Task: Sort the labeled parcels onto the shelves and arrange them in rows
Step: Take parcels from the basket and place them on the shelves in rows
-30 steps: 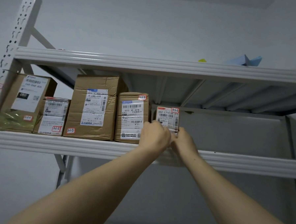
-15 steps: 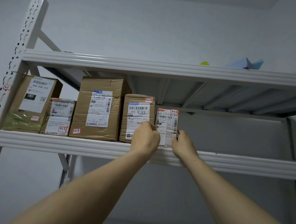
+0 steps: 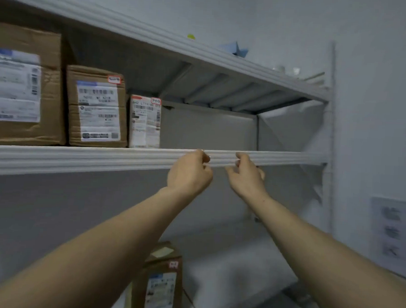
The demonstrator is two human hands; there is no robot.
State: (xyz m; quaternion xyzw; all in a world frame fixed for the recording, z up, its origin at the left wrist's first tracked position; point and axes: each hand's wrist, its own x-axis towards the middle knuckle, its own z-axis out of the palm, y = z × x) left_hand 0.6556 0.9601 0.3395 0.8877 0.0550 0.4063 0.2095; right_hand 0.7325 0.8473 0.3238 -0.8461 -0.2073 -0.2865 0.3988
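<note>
A small white-labelled parcel [image 3: 145, 122] stands upright on the middle shelf [image 3: 79, 159], last in a row next to a medium brown box [image 3: 96, 108] and a large brown box [image 3: 24, 85]. Both hands hang in front of the shelf's front edge, right of the row and apart from the parcels. My left hand [image 3: 190, 173] has loosely curled fingers and holds nothing. My right hand [image 3: 246, 175] is likewise relaxed and empty.
The middle shelf stretches bare to the right of the small parcel up to the right upright post [image 3: 330, 137]. Another labelled brown box [image 3: 160, 283] stands on a lower level. Blue folded items [image 3: 235, 49] lie on the top shelf. A paper sheet [image 3: 393, 234] hangs on the right wall.
Both hands have let go of the small parcel and pulled back down and to the right. The parcel now stands on the shelf beside the medium box. The view has swung right.
</note>
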